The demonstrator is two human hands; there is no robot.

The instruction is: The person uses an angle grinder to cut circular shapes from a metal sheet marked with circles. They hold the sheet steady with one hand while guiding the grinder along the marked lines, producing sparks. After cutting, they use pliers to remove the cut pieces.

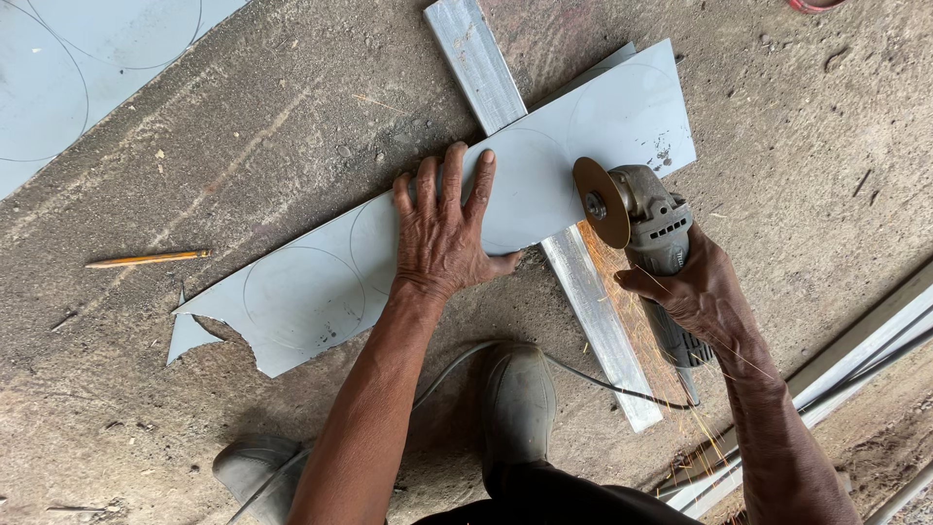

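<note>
L hand [442,228] lay flat, fingers spread, pressing down on the grey sheet-metal strip [389,258]; no pinch, just palm weight. R hand [695,292] was wrapped tight round the body of the angle grinder [653,238], its disc [600,201] at the strip's near edge, right of centre, orange sparks [632,321] spraying toward the near side.

The strip lay on the concrete floor [243,126], running diagonally from near left to far right, propped across a silvery metal bar [544,185]. Scribed circles showed on its face; the near-left end was cut ragged.

Handling, as a judgement: thin sheet, light, stiff along its length but prob. springy and prone to chatter, so it needs holding flat close to the cut. Cut edges likely sharp and hot; best held on the flat face, away from edges.

A pencil [146,259] lay on the floor to the left. Another marked sheet [68,58] sat far left. Boots [515,408] and a cable [603,384] were near. No packages, labels or signs seen.
</note>
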